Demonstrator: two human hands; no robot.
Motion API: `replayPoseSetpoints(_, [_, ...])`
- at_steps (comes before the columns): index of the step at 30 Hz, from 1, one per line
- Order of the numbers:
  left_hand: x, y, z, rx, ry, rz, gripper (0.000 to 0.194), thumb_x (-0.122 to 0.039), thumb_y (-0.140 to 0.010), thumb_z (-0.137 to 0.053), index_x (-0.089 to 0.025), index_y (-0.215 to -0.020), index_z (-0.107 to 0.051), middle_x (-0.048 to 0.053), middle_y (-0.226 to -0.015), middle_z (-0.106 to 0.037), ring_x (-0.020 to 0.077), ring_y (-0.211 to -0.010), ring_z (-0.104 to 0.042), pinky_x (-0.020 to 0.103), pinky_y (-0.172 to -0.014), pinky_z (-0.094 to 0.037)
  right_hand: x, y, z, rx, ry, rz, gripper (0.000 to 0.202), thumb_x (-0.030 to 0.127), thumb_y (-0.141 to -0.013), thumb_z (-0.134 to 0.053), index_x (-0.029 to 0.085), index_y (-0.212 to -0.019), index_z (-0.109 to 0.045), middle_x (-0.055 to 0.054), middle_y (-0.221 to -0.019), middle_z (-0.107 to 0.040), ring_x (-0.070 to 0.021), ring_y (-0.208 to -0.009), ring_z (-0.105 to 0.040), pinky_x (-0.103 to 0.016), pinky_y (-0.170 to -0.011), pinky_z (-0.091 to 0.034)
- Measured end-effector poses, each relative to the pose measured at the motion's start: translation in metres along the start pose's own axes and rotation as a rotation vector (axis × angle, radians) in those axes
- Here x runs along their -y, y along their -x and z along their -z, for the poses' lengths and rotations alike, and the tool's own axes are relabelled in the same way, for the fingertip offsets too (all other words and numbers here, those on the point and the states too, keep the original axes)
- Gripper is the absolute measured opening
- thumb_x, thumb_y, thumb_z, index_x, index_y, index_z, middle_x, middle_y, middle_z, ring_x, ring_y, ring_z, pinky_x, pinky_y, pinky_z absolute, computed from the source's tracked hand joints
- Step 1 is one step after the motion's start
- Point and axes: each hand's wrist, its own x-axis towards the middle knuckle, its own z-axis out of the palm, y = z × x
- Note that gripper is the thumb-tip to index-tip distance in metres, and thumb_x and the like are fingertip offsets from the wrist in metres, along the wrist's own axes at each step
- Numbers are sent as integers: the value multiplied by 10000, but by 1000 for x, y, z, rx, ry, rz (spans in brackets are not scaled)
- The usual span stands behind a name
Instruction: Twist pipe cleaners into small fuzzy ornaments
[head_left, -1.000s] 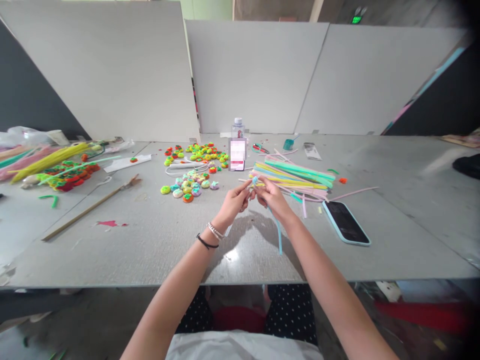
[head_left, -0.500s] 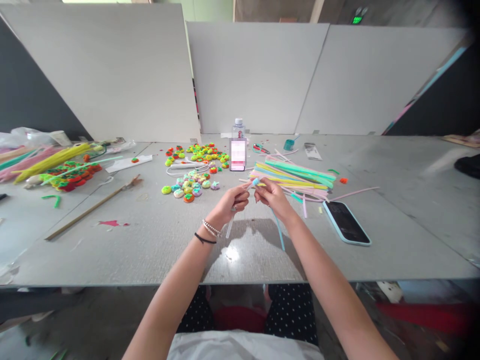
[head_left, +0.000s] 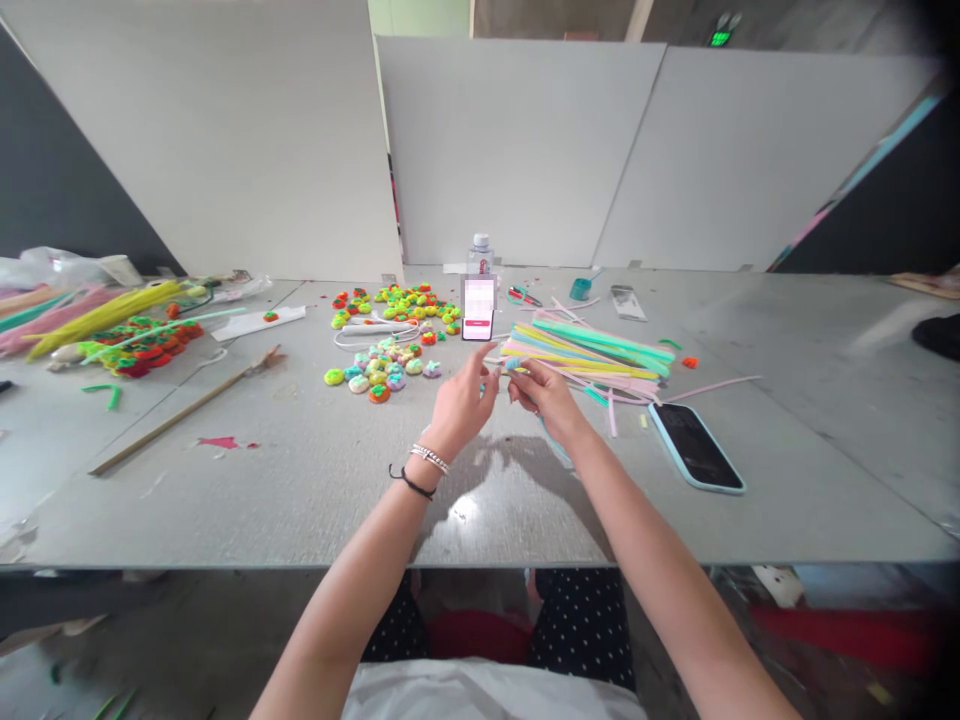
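Observation:
Thumb and fingers of my right hand (head_left: pixel 551 397) are closed on a light-blue pipe cleaner (head_left: pixel 556 442). Its coiled end sits at the fingertips, and its long tail hangs below, smeared by motion. My left hand (head_left: pixel 463 403) is just left of it, with the index finger stretched up and the fingers apart. Whether it touches the coil I cannot tell. Beyond my right hand lies a bundle of pastel pipe cleaners (head_left: pixel 600 350). Small coiled pastel pieces (head_left: pixel 382 365) lie to the left of my hands.
Behind them stand an upright phone (head_left: pixel 478 312) and a bottle (head_left: pixel 481 255). Orange and yellow coiled pieces (head_left: pixel 409 300) lie at back left. A blue-cased phone (head_left: pixel 697 447) rests on the right, a wooden stick (head_left: pixel 180 415) on the left. White panels (head_left: pixel 517 150) close off the back.
My left hand has loosened and its index finger has lifted from the pinch. The whitish strand that hung below it no longer shows. My right hand still holds the blue pipe cleaner.

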Motion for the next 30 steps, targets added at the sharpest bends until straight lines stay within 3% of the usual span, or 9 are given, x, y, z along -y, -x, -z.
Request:
replayPoseSetpoints(4, [-1,2,3,82,-131,-103,396,-199,-833,-515,-294,-1213,-573,56,-968,-624,161,-799,-555,192,-630,-356,0,-1,0,-8,-11,17,258,449,-798,-591,199,-845,-546,44,-584,-525,-59,-401,-308,-215,-378,-183])
replayPoseSetpoints(8, [5,2,2,114,-225,-155,399,-196,-873,-452,-299,-1246,-551,69,-1006,-640,170,-854,-571,201,-667,-370,-1,0,0,-18,30,8,261,435,-798,-587,185,-874,-575,39,-587,-529,-60,-408,-323,-208,-373,-212])
replayPoseSetpoints(14, [9,1,2,121,-327,-183,404,-207,-884,-437,-274,-1272,-527,62,-946,-670,166,-805,-605,206,-668,-384,-3,-1,1,-92,166,33,276,450,-806,-578,180,-861,-594,31,-586,-553,-67,-391,-334,-214,-367,-238])
replayPoseSetpoints(20, [10,0,1,122,-449,-206,382,-246,-911,-395,-226,-1276,-506,59,-939,-688,158,-769,-624,219,-658,-404,-5,-2,4,-143,369,175,316,449,-846,-524,158,-774,-624,-2,-635,-588,-86,-466,-411,-216,-440,-305])
replayPoseSetpoints(25, [11,0,1,125,-505,-249,422,-182,-890,-415,-239,-1304,-469,45,-975,-683,144,-788,-625,207,-647,-407,-4,-1,3,-141,377,177,315,441,-851,-514,157,-760,-615,3,-619,-583,-78,-439,-388,-211,-421,-298])
replayPoseSetpoints(30, [16,-1,-2,128,-516,-286,449,-158,-893,-399,-239,-1332,-448,54,-1003,-677,134,-810,-618,198,-651,-401,-5,-2,3,-138,343,146,340,484,-821,-543,158,-862,-631,6,-617,-586,-70,-406,-374,-203,-383,-297])
